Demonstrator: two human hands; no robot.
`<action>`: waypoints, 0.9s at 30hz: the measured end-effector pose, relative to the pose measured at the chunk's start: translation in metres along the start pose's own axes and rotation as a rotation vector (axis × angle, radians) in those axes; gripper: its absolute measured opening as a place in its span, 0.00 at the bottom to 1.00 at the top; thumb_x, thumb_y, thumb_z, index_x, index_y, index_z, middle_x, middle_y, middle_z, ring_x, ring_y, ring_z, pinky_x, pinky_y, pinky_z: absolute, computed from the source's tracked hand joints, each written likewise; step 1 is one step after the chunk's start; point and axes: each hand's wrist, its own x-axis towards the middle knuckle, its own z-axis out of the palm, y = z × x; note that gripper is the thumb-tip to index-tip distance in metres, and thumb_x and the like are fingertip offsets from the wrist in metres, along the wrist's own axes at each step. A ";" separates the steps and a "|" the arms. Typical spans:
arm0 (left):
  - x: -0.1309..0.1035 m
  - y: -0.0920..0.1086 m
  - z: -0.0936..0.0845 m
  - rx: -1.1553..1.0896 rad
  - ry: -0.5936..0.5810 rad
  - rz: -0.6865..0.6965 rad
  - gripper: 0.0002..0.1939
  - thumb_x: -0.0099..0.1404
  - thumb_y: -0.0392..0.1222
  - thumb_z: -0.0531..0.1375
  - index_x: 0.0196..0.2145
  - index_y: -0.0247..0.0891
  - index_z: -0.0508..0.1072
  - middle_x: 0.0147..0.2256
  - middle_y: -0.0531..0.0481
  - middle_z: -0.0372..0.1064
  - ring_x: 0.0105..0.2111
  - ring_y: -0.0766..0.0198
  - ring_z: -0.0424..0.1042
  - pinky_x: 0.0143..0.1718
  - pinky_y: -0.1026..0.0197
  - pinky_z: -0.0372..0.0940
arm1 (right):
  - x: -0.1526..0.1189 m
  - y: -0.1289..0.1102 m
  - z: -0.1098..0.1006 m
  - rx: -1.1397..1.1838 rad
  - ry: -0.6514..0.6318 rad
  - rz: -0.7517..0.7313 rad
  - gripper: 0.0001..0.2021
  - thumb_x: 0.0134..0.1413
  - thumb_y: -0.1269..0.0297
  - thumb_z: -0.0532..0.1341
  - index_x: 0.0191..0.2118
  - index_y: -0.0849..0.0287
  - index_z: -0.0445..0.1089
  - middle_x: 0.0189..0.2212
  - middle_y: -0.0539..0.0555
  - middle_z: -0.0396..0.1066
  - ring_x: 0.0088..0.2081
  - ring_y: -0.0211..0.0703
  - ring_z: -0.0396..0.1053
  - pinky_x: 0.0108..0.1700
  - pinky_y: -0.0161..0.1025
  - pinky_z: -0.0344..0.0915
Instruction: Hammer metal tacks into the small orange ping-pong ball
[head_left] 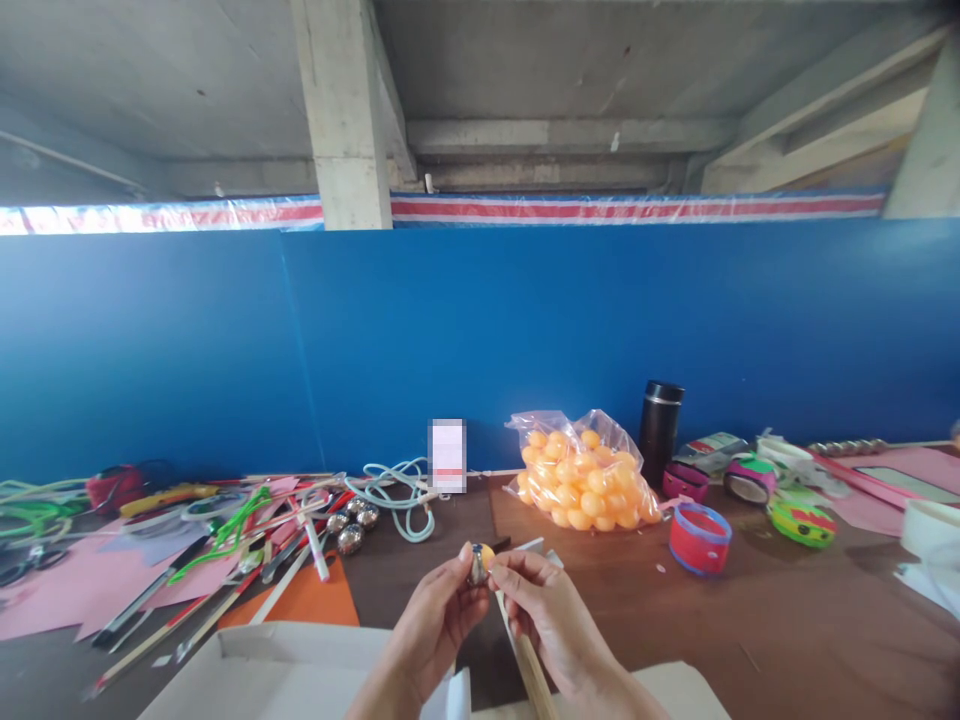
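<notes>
Between the thumb and fingers of my left hand (444,612) is a small ball (481,563), orange on one part and shiny silver and dark on the rest. My right hand (546,610) is pinched closed against the ball's right side; whatever lies between its fingertips is too small to make out. Below the hands, a wooden strip (534,672) runs toward me over the table. Beyond them stands a clear plastic bag (577,480) full of orange table tennis balls.
Left lie shiny metal balls (350,540), a pale blue cord (409,500), a marker (316,550) and orange paper (319,595). A white box (285,660) is in front. Right are a black flask (661,430) and a red tape roll (700,540). A blue partition (487,330) closes the back.
</notes>
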 end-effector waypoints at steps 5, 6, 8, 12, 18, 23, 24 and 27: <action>0.002 -0.001 -0.002 -0.006 -0.017 -0.002 0.13 0.57 0.42 0.61 0.35 0.27 0.71 0.30 0.43 0.70 0.24 0.71 0.70 0.28 0.70 0.68 | 0.001 0.000 -0.001 0.018 -0.010 -0.011 0.15 0.44 0.55 0.65 0.29 0.63 0.68 0.19 0.48 0.62 0.18 0.26 0.55 0.20 0.26 0.52; 0.002 -0.001 -0.003 -0.005 -0.019 -0.002 0.13 0.57 0.42 0.61 0.35 0.27 0.71 0.30 0.43 0.70 0.24 0.71 0.70 0.28 0.70 0.68 | 0.001 0.000 -0.001 0.021 -0.015 -0.013 0.14 0.44 0.55 0.65 0.29 0.63 0.68 0.18 0.47 0.62 0.18 0.26 0.55 0.20 0.26 0.52; 0.002 -0.001 -0.003 -0.002 -0.021 -0.001 0.13 0.57 0.42 0.61 0.35 0.28 0.70 0.31 0.43 0.70 0.24 0.71 0.70 0.28 0.70 0.68 | 0.001 0.000 0.000 0.017 -0.020 -0.019 0.14 0.45 0.56 0.64 0.29 0.64 0.67 0.17 0.47 0.61 0.17 0.26 0.55 0.21 0.26 0.51; 0.000 0.000 -0.001 0.000 -0.015 -0.002 0.13 0.57 0.43 0.61 0.35 0.28 0.70 0.30 0.43 0.70 0.24 0.70 0.70 0.28 0.69 0.68 | 0.001 0.000 0.001 0.013 -0.019 -0.031 0.14 0.46 0.56 0.64 0.28 0.64 0.66 0.16 0.46 0.60 0.17 0.26 0.54 0.21 0.26 0.49; -0.002 0.001 0.002 0.003 -0.015 -0.005 0.13 0.57 0.42 0.61 0.35 0.28 0.71 0.30 0.44 0.71 0.25 0.70 0.70 0.28 0.69 0.69 | 0.001 0.002 0.001 0.021 -0.020 -0.046 0.15 0.45 0.56 0.64 0.29 0.64 0.66 0.16 0.46 0.59 0.18 0.27 0.54 0.22 0.27 0.48; -0.001 0.001 0.001 0.013 -0.012 -0.008 0.14 0.56 0.43 0.61 0.36 0.27 0.71 0.31 0.42 0.71 0.26 0.69 0.71 0.30 0.68 0.69 | 0.001 0.005 -0.001 0.029 -0.024 -0.037 0.14 0.47 0.56 0.63 0.29 0.63 0.65 0.15 0.45 0.58 0.18 0.27 0.53 0.23 0.27 0.48; -0.001 0.001 0.001 0.014 -0.013 -0.006 0.14 0.56 0.43 0.61 0.36 0.28 0.71 0.32 0.42 0.71 0.27 0.69 0.71 0.30 0.68 0.69 | 0.001 0.005 -0.001 0.031 -0.025 -0.034 0.14 0.47 0.56 0.63 0.29 0.63 0.65 0.15 0.45 0.58 0.18 0.26 0.52 0.23 0.27 0.48; -0.002 0.002 0.002 0.013 -0.022 -0.003 0.14 0.56 0.43 0.61 0.36 0.28 0.71 0.32 0.42 0.71 0.27 0.69 0.71 0.30 0.68 0.69 | 0.001 0.006 -0.002 0.024 -0.031 -0.030 0.14 0.48 0.56 0.63 0.29 0.63 0.65 0.15 0.45 0.58 0.18 0.26 0.52 0.23 0.27 0.47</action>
